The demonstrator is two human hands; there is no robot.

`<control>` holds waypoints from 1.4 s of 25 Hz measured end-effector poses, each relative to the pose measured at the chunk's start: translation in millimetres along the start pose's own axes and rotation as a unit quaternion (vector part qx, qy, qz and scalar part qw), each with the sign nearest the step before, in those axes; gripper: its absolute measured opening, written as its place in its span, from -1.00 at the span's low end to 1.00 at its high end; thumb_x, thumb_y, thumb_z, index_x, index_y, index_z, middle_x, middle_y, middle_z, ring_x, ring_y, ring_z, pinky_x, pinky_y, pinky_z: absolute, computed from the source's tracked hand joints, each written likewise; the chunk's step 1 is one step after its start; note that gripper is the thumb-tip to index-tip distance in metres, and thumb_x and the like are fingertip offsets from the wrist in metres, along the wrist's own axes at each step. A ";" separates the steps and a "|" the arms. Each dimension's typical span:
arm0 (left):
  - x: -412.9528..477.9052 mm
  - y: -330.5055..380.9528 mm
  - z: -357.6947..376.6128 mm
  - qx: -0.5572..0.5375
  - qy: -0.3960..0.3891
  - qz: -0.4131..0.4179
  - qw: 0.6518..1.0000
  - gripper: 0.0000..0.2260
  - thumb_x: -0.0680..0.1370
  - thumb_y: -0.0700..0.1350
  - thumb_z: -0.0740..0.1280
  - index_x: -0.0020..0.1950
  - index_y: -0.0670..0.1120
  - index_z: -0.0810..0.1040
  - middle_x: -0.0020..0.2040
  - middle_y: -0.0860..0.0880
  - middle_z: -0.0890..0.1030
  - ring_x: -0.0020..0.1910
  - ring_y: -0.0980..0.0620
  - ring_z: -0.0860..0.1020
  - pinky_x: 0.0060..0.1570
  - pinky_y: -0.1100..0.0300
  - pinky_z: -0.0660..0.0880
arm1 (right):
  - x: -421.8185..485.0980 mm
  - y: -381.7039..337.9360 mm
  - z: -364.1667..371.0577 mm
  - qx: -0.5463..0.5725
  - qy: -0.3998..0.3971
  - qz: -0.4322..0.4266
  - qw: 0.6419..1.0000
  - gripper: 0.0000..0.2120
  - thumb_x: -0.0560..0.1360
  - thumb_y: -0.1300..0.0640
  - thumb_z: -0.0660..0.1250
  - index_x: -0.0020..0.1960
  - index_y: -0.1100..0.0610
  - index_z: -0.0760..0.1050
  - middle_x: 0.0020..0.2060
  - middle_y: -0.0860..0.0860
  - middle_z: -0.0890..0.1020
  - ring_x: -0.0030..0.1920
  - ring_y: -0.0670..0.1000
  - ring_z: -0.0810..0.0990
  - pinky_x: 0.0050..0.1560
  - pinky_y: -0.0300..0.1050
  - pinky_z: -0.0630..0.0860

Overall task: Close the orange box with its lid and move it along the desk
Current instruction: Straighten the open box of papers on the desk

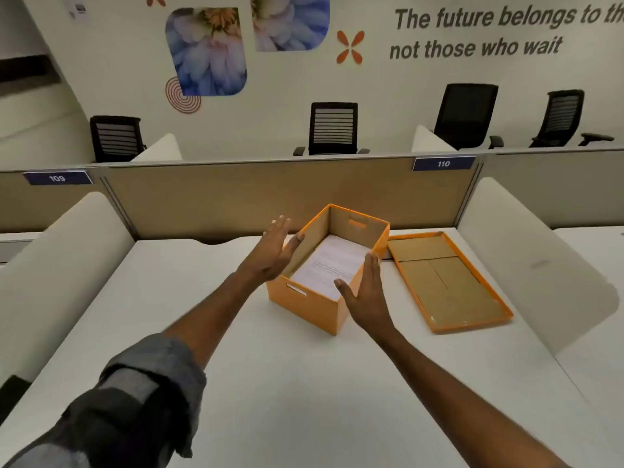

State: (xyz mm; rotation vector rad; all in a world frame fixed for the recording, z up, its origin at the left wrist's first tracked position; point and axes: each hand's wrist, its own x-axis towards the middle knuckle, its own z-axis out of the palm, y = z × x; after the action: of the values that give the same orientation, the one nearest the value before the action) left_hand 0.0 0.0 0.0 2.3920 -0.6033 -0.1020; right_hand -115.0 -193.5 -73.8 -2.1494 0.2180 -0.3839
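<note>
An open orange box (305,305) stands on the white desk (270,383), turned at an angle, with white printed paper (332,265) lying inside. Its orange lid (449,282) lies upside down on the desk just right of the box, brown inside facing up. My left hand (271,251) is flat with fingers spread, at the box's left wall. My right hand (366,292) is flat against the box's right wall, thumb over the rim. Neither hand grips anything.
A tan partition (270,194) runs along the back of the desk. White side dividers (526,261) stand at the left and right edges. Black office chairs (332,130) stand behind the partition.
</note>
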 end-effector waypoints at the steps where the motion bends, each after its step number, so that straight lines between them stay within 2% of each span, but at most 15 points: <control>1: 0.7 -2.0 2.2 -0.028 0.000 -0.023 0.999 -0.32 0.65 0.26 0.04 0.64 -0.10 0.04 0.66 -0.07 0.02 0.64 0.00 -0.07 0.57 0.01 -0.08 | 0.5 6.1 3.9 0.025 0.001 0.029 0.999 -0.11 0.61 -0.06 0.33 0.65 0.17 -0.18 0.67 0.08 -0.14 0.66 0.06 -0.16 0.49 -0.20 -0.12; 3: 2.2 -15.9 4.0 -0.070 -0.013 -0.071 0.995 -0.29 0.61 0.32 0.09 0.63 -0.06 0.09 0.65 -0.05 0.11 0.63 -0.01 0.04 0.58 -0.03 0.02 | -0.3 19.4 9.2 0.066 -0.001 0.096 0.993 -0.08 0.59 -0.05 0.37 0.65 0.18 -0.18 0.67 0.08 -0.12 0.66 0.06 -0.14 0.52 -0.17 -0.12; 6: 2.8 -47.0 5.0 -0.109 -0.040 -0.124 0.985 -0.25 0.54 0.36 0.22 0.62 0.02 0.15 0.61 0.00 0.23 0.58 0.00 0.22 0.50 0.00 0.19 | -7.0 31.6 19.7 0.104 -0.014 0.147 0.984 -0.04 0.56 -0.02 0.43 0.65 0.21 -0.15 0.67 0.10 -0.06 0.66 0.06 -0.10 0.58 -0.10 -0.07; 9: 9.8 -81.9 6.3 -0.180 -0.069 -0.152 0.969 -0.25 0.49 0.20 0.43 0.59 0.01 0.22 0.55 -0.02 0.37 0.51 0.01 0.35 0.43 0.04 0.31 | -4.9 47.9 33.4 0.114 -0.015 0.164 0.980 -0.03 0.53 0.00 0.47 0.65 0.21 -0.11 0.66 0.11 0.01 0.66 0.10 -0.03 0.63 0.05 0.01; 12: 14.3 -110.5 11.3 -0.217 -0.090 -0.169 0.957 -0.27 0.46 -0.01 0.52 0.57 0.00 0.28 0.44 0.01 0.49 0.44 0.00 0.44 0.42 0.02 0.37 | -4.3 52.6 47.0 0.134 -0.004 0.184 0.974 -0.02 0.51 0.00 0.50 0.66 0.15 -0.09 0.66 0.07 0.03 0.65 0.09 0.02 0.61 0.18 0.11; 14: 22.2 -129.2 13.8 -0.224 -0.100 -0.180 0.953 -0.25 0.45 -0.10 0.54 0.57 0.00 0.27 0.44 0.01 0.48 0.46 -0.02 0.42 0.36 0.06 0.38 | 0.7 55.9 58.1 0.154 0.012 0.202 0.967 -0.01 0.48 -0.03 0.52 0.66 0.10 -0.05 0.66 0.03 0.07 0.64 0.06 0.06 0.59 0.21 0.15; 16: 33.4 -147.8 16.4 -0.223 -0.109 -0.180 0.952 -0.22 0.43 -0.10 0.56 0.57 0.01 0.26 0.49 -0.02 0.43 0.47 -0.05 0.39 0.37 0.00 0.40 | 6.9 63.1 70.0 0.167 0.018 0.206 0.964 0.02 0.42 -0.11 0.53 0.66 0.04 -0.02 0.64 -0.02 0.15 0.63 0.04 0.12 0.58 0.23 0.19; 18: 47.6 -165.8 15.9 -0.227 -0.110 -0.176 0.951 -0.20 0.41 -0.11 0.57 0.57 0.02 0.26 0.50 -0.03 0.43 0.46 -0.05 0.41 0.36 -0.03 0.42 | 16.9 61.7 76.3 0.168 0.016 0.205 0.964 0.00 0.39 -0.16 0.54 0.63 -0.01 0.04 0.60 -0.07 0.25 0.60 0.02 0.21 0.57 0.19 0.24; 20: 62.3 -182.6 13.3 -0.236 -0.113 -0.170 0.950 -0.18 0.39 -0.11 0.60 0.56 0.02 0.28 0.48 -0.04 0.45 0.45 -0.05 0.43 0.35 -0.01 0.44 | 27.5 54.4 78.7 0.175 0.023 0.212 0.961 -0.08 0.42 -0.04 0.56 0.61 -0.01 0.09 0.52 -0.18 0.31 0.55 -0.04 0.27 0.53 0.03 0.28; 22: 75.9 -197.4 12.5 -0.242 -0.122 -0.166 0.948 -0.15 0.35 -0.10 0.61 0.56 0.02 0.28 0.48 -0.04 0.45 0.45 -0.05 0.43 0.37 0.00 0.42 | 36.0 52.1 79.8 0.187 0.027 0.226 0.956 -0.09 0.45 0.09 0.56 0.62 0.02 0.08 0.37 -0.28 0.29 0.45 -0.11 0.27 0.41 -0.12 0.30; 24: 90.7 -208.8 12.1 -0.244 -0.138 -0.163 0.946 -0.12 0.33 -0.12 0.62 0.57 0.01 0.27 0.49 -0.04 0.43 0.45 -0.05 0.42 0.40 0.00 0.39 | 42.7 54.6 82.8 0.200 0.023 0.243 0.949 -0.07 0.46 0.14 0.55 0.63 0.04 0.05 0.28 -0.28 0.27 0.35 -0.12 0.28 0.28 -0.18 0.33; 27: 110.9 -220.8 15.8 -0.243 -0.179 -0.157 0.940 -0.09 0.31 -0.12 0.63 0.58 -0.01 0.25 0.51 -0.01 0.41 0.46 -0.01 0.40 0.38 0.07 0.42 | 47.9 59.4 87.3 0.200 0.002 0.262 0.944 -0.04 0.46 0.17 0.55 0.64 0.02 0.00 0.32 -0.22 0.31 0.35 -0.15 0.30 0.18 -0.31 0.42; 30: 126.4 -223.6 19.2 -0.234 -0.224 -0.139 0.936 -0.13 0.33 -0.15 0.63 0.56 -0.07 0.30 0.50 0.01 0.43 0.42 0.09 0.44 0.17 0.33 0.51 | 52.4 63.4 89.6 0.183 -0.011 0.270 0.945 -0.07 0.43 0.10 0.59 0.61 -0.08 0.10 0.48 -0.20 0.37 0.47 -0.08 0.36 0.34 -0.12 0.46; 31: 129.6 -222.9 20.3 -0.226 -0.235 -0.132 0.936 -0.16 0.34 -0.17 0.62 0.56 -0.08 0.31 0.49 0.01 0.44 0.41 0.11 0.45 0.12 0.36 0.51 | 53.3 63.2 89.2 0.180 -0.014 0.269 0.946 -0.06 0.41 0.06 0.60 0.60 -0.11 0.11 0.50 -0.16 0.41 0.49 -0.05 0.37 0.39 -0.02 0.47; 35: 136.2 -219.1 23.0 -0.194 -0.259 -0.115 0.939 -0.23 0.38 -0.16 0.59 0.54 -0.07 0.35 0.44 0.05 0.47 0.39 0.06 0.46 0.24 0.11 0.47 | 58.1 60.9 87.7 0.175 -0.020 0.274 0.945 -0.01 0.29 -0.09 0.61 0.58 -0.15 0.15 0.47 -0.11 0.46 0.48 0.03 0.42 0.39 0.19 0.50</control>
State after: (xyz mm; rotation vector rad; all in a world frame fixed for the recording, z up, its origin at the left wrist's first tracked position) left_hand 203.0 73.6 -143.1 2.0309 -0.4736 -0.8904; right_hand -30.5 -177.9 -159.7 -1.6576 0.6557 -0.0453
